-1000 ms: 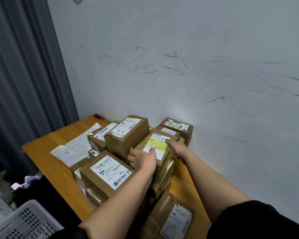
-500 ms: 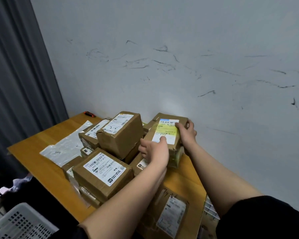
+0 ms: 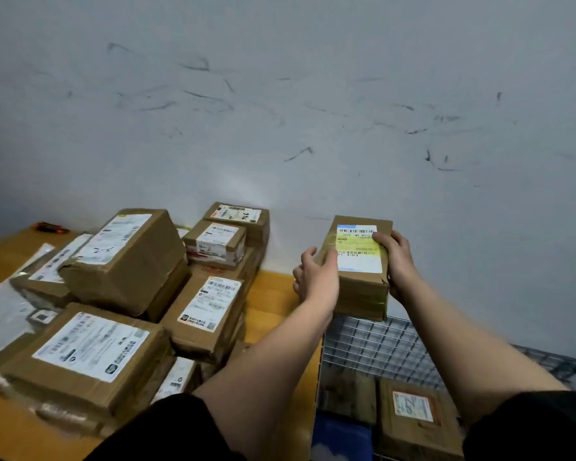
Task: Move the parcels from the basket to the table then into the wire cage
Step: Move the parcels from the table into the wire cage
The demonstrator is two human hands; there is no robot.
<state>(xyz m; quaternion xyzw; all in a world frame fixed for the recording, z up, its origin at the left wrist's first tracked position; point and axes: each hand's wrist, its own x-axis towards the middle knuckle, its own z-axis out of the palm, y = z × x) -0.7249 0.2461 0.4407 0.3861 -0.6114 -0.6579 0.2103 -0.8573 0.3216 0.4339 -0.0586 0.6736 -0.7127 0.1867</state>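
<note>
Parcel, gripped between left hand and right hand, fingers curled around its sides, hangs past the table's right edge above the wire cage; next, probably lower it beside the boxes inside.

Left hand: fingers curled against the left side of a brown cardboard parcel with a yellow-and-white label, thumb raised beside its upper left edge. Right hand: gripping the same parcel's right side, thumb laid over the label's right edge, fingers wrapped behind. Both forearms: bare, extended forward and up from the near edge, converging toward the parcel. Upper arms: black sleeves at the near edge.
</note>
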